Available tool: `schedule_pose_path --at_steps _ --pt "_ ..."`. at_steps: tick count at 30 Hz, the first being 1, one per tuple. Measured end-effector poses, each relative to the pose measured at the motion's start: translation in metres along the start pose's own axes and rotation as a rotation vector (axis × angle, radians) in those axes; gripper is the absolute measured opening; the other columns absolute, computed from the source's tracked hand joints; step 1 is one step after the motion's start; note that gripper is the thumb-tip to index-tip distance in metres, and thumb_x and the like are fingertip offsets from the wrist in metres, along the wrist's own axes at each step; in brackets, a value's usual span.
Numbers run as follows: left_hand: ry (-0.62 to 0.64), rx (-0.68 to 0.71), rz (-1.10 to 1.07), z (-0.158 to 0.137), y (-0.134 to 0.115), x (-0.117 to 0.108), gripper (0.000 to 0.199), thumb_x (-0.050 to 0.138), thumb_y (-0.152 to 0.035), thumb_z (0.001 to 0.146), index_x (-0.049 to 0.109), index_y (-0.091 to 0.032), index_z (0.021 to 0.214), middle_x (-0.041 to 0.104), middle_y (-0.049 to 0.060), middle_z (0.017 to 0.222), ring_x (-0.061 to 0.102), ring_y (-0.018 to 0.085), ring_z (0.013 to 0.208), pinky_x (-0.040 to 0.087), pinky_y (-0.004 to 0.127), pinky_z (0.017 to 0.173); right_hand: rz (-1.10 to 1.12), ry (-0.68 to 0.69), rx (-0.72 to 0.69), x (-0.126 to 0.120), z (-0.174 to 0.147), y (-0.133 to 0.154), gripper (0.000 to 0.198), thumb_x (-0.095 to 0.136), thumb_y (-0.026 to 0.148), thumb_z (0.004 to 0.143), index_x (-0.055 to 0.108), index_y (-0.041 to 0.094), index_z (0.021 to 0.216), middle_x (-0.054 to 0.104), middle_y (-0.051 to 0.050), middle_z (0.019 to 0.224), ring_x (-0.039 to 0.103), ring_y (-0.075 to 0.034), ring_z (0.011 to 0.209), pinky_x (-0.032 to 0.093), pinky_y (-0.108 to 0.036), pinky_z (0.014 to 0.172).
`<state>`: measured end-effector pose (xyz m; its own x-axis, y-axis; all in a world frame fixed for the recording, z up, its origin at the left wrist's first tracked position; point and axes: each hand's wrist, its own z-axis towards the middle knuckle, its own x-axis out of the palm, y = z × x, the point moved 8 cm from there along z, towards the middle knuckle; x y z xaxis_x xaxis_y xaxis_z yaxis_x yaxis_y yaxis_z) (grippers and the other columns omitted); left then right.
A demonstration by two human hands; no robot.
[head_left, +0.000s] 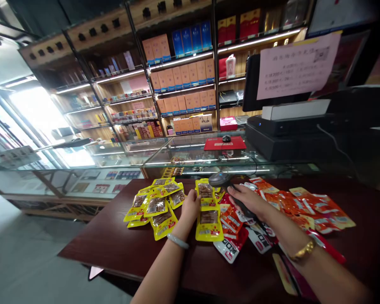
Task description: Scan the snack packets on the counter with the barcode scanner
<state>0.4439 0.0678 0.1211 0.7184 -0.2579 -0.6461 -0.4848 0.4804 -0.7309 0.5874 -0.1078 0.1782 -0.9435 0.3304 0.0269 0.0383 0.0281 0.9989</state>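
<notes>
My right hand (248,199) is wrapped round the handle of a black barcode scanner (221,180), whose head points left above the yellow packets. My left hand (191,205) is closed at the left edge of a yellow snack packet (205,191) with a clear window; its fingertips are partly hidden. Another yellow packet (209,226) lies just below that one. To the left of my left hand is a loose pile of similar yellow packets (156,205). Red-and-white packets (230,245) lie under and beside my right hand.
Orange snack packets (304,207) spread over the right of the dark red table (114,245). Behind it stands a glass display counter (155,158) with a mouse (226,138) on a red mat (209,144). A monitor (251,84) with a paper notice rises at right.
</notes>
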Motion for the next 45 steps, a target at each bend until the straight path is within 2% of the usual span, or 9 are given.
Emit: schedule_pose_path --at_steps 7,19,22,26,28,32,35,40,45 --pt "-0.161 0.030 -0.324 -0.001 0.011 -0.027 0.014 0.060 -0.034 0.079 0.055 -0.021 0.079 0.062 -0.002 0.070 0.057 0.013 0.065 0.041 0.023 0.060 0.202 -0.060 0.043 -0.006 -0.003 -0.038 0.050 0.061 0.068 0.079 0.049 0.021 0.072 0.049 0.007 0.053 0.041 -0.007 0.037 0.029 -0.020 0.034" --pt "-0.239 0.018 -0.255 -0.002 0.012 -0.055 0.015 0.054 -0.036 0.083 0.054 -0.021 0.082 0.059 -0.002 0.070 0.055 0.014 0.064 0.042 0.024 0.061 0.154 -0.032 -0.054 0.006 -0.009 -0.040 0.050 0.064 0.068 0.076 0.049 0.021 0.077 0.053 0.007 0.059 0.043 -0.006 0.039 0.031 -0.020 0.037" --pt "-0.440 0.004 -0.050 -0.013 0.006 -0.094 0.012 0.047 -0.030 0.088 0.056 -0.021 0.087 0.062 0.002 0.080 0.058 0.018 0.076 0.045 0.031 0.072 0.143 -0.030 -0.062 0.007 -0.011 -0.039 0.048 0.064 0.066 0.078 0.049 0.020 0.076 0.052 0.007 0.059 0.043 -0.006 0.040 0.033 -0.019 0.038" --pt "-0.868 0.006 0.282 -0.042 -0.015 -0.140 0.027 0.051 -0.028 0.087 0.056 -0.018 0.112 0.060 0.013 0.116 0.051 0.028 0.114 0.040 0.043 0.094 0.138 -0.029 -0.035 0.008 -0.014 -0.039 0.047 0.065 0.064 0.079 0.050 0.020 0.077 0.054 0.006 0.063 0.045 -0.006 0.042 0.034 -0.019 0.039" --pt "-0.760 0.095 0.322 -0.038 -0.027 -0.128 0.029 0.050 -0.033 0.090 0.056 -0.018 0.114 0.060 0.012 0.115 0.052 0.027 0.112 0.040 0.041 0.095 0.135 -0.025 -0.022 0.009 -0.014 -0.038 0.047 0.065 0.065 0.079 0.049 0.020 0.077 0.053 0.006 0.062 0.044 -0.007 0.042 0.034 -0.020 0.039" --pt "0.063 0.285 0.441 -0.025 -0.037 -0.039 0.037 0.054 -0.055 0.085 0.065 -0.021 0.090 0.066 0.007 0.089 0.060 0.024 0.089 0.044 0.035 0.082 0.122 0.002 -0.035 0.013 -0.016 -0.035 0.047 0.065 0.065 0.078 0.050 0.021 0.076 0.052 0.006 0.059 0.043 -0.007 0.041 0.033 -0.021 0.040" --pt "0.370 0.296 0.590 -0.034 -0.030 -0.003 0.047 0.065 -0.064 0.072 0.066 -0.020 0.088 0.066 0.009 0.094 0.060 0.028 0.095 0.044 0.036 0.083 0.124 0.011 -0.029 0.014 -0.016 -0.036 0.046 0.064 0.064 0.080 0.049 0.021 0.075 0.051 0.006 0.058 0.043 -0.007 0.040 0.032 -0.021 0.040" --pt "0.429 0.225 0.564 -0.032 -0.019 -0.006 0.023 0.061 -0.043 0.083 0.065 -0.021 0.089 0.068 0.008 0.094 0.061 0.022 0.088 0.042 0.031 0.077 0.103 0.029 -0.034 0.011 -0.013 -0.042 0.044 0.060 0.061 0.085 0.049 0.020 0.075 0.051 0.007 0.059 0.044 -0.007 0.041 0.031 -0.020 0.040" --pt "0.058 -0.027 0.363 -0.011 -0.003 -0.046 0.020 0.047 -0.037 0.092 0.060 -0.022 0.092 0.068 0.004 0.083 0.060 0.018 0.077 0.038 0.027 0.065 0.083 0.050 -0.029 0.013 -0.014 -0.043 0.042 0.059 0.061 0.086 0.050 0.020 0.080 0.053 0.006 0.061 0.044 -0.006 0.041 0.032 -0.020 0.040"
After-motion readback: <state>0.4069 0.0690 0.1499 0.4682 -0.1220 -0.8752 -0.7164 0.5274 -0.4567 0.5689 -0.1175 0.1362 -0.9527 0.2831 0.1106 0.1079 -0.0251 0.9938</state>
